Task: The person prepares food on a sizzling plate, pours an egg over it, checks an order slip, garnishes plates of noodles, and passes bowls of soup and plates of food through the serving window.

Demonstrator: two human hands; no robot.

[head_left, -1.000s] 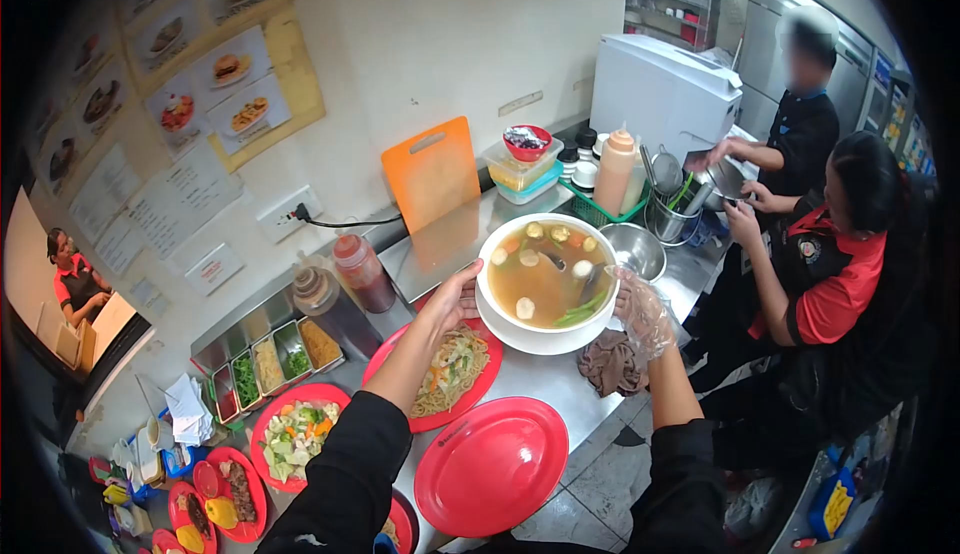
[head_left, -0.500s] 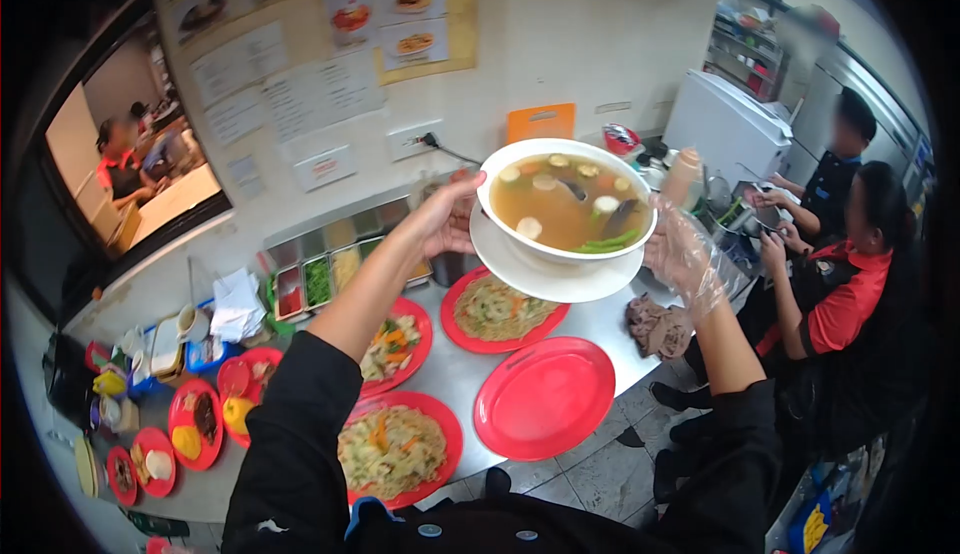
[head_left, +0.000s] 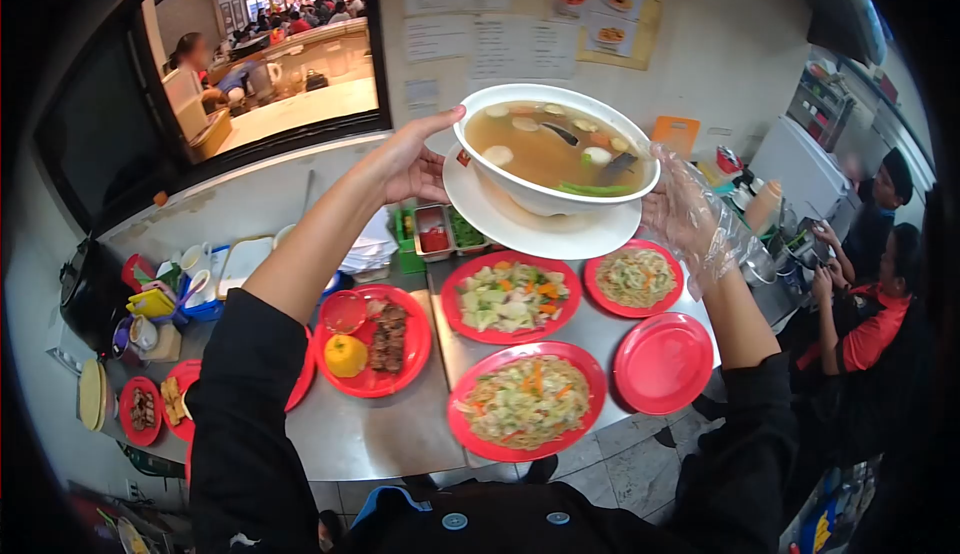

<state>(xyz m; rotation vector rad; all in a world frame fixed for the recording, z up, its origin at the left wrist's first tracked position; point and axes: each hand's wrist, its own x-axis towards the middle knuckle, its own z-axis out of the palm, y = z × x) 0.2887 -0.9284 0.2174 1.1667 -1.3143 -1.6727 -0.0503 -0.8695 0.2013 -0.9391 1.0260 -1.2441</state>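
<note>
A large white bowl (head_left: 540, 194) of brown soup with vegetables is raised above the counter, tilted in view, on a white plate (head_left: 500, 231). My left hand (head_left: 418, 159) grips the left side of the bowl and plate. On the right side, my right hand (head_left: 690, 209), in a clear plastic glove, holds them too. Below are red plates of chopped vegetables (head_left: 512, 297), noodles (head_left: 633, 278) and noodles topped with vegetables (head_left: 528, 404), plus an empty red plate (head_left: 664, 364). A red plate with meat and yellow rice (head_left: 347, 355) lies to the left.
A pass-through window (head_left: 300, 79) opens at upper left, with a person behind it. Two people (head_left: 865, 304) stand at the right. Food trays (head_left: 433, 234) line the wall. Cups and containers (head_left: 200, 274) crowd the left counter. An orange board (head_left: 676, 136) leans at the back.
The view has swung left, bringing the window and the left counter more into sight. Both hands still hold the bowl and plate, now raised higher over the counter.
</note>
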